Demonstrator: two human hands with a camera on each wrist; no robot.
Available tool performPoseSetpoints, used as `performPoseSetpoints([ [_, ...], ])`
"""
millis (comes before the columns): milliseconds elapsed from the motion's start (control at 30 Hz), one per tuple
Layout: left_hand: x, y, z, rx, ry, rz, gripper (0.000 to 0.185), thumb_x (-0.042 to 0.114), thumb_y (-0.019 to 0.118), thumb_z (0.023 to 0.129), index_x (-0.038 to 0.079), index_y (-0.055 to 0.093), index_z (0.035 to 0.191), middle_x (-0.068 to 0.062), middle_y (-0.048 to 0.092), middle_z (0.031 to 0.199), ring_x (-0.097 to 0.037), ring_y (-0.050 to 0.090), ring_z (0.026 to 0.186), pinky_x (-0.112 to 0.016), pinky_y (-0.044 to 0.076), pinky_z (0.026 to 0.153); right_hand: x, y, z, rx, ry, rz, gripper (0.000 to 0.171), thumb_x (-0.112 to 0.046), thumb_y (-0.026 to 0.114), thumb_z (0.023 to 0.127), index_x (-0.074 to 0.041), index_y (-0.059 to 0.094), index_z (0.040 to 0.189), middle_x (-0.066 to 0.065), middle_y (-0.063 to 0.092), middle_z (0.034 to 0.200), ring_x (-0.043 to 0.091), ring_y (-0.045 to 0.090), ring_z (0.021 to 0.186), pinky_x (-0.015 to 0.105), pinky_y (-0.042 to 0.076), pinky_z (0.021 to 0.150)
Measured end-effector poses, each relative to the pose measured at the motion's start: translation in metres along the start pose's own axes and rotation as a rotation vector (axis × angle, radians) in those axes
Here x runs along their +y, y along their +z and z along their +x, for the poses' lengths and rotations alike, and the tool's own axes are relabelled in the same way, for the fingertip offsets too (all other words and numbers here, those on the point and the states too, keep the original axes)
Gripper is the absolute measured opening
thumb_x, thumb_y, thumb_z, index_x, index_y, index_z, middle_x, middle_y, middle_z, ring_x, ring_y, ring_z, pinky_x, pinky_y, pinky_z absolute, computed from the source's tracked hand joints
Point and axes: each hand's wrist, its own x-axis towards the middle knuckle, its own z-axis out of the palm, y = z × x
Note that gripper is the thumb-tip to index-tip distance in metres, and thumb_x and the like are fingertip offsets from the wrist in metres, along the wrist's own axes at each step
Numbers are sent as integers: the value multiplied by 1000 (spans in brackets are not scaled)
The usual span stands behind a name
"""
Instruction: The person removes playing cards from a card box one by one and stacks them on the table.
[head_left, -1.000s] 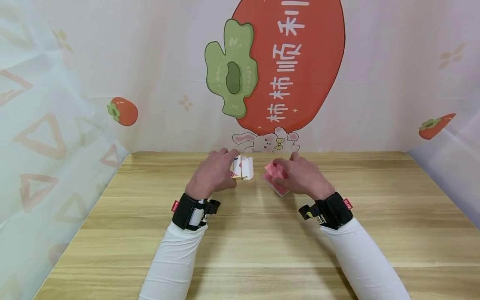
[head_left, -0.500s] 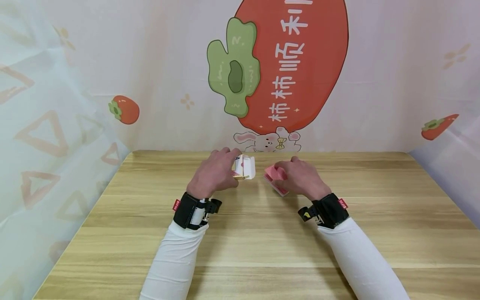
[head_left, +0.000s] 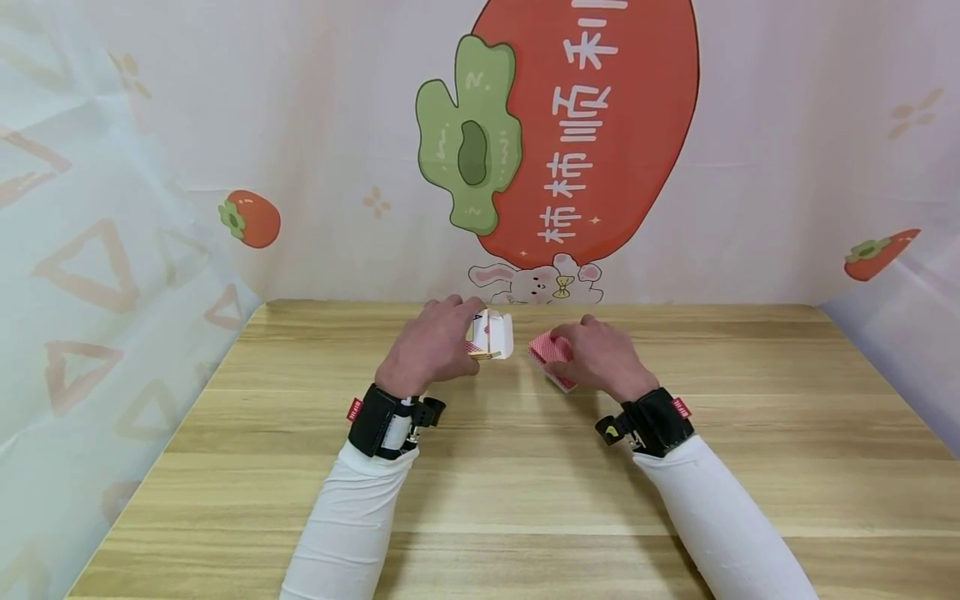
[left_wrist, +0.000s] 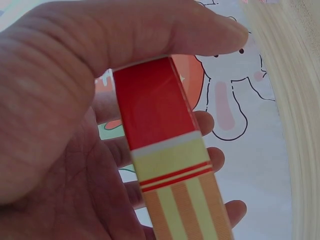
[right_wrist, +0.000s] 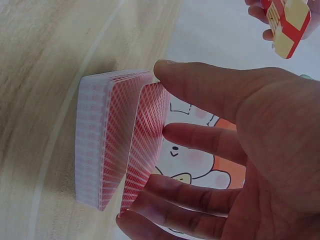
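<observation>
Overhead, we saw the left hand (head_left: pixel 429 350) curled round a card box (head_left: pixel 489 335), the box jutting past its fingertips toward the right hand (head_left: pixel 600 357); the right hand gripped a deck of cards (head_left: pixel 550 358) that showed only as a red patch at its inner side, close above the wooden table (head_left: pixel 525 467); the two hands sat near each other but apart, with bare wood between them. From the left wrist view we learned what the head view hid; the card box (left_wrist: pixel 165 160) ran up from the palm, red at its far end, then a white band, then cream with red and orange stripes, and the thumb (left_wrist: pixel 150 35) pressed across its top while the fingers curled behind it. From the right wrist view we gained the deck's own form; the deck of cards (right_wrist: pixel 105 140) stood on edge with its red lattice backs showing, the thumb (right_wrist: pixel 200 85) on its upper corner and the fingers (right_wrist: pixel 195 140) behind and under it; one packet leaned a little away from the rest on the palm side, and whether the deck touched the table (right_wrist: pixel 50 65) we could not tell; the card box (right_wrist: pixel 286 22) appeared far beyond the fingertips, in the other hand. We counted two hands, one box, one deck, one table; behind the hands hung a backdrop (head_left: pixel 570 133) with one large orange fruit and one rabbit (head_left: pixel 534 284).
</observation>
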Motion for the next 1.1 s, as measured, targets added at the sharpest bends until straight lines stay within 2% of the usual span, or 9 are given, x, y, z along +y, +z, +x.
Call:
performPoseSetpoints([
  [200,1,-1,-1,-1,-5,-6,71,11,84,72,12,55,138,-7,57,105,-28,52,95,-38,49,70,1,3,2,-11,9,-3,61,-41,83,82,-10,67,132,10,62,99,28,54,93,37,48,68],
  [1100,1,1,-1,0,17,10,70,12,84,72,11,56,136,-7,58,106,-28,53,95,-37,49,76,2,9,2,2,-8,-9,56,-39,83,82,-9,70,127,10,64,99,28,56,92,40,51,69],
])
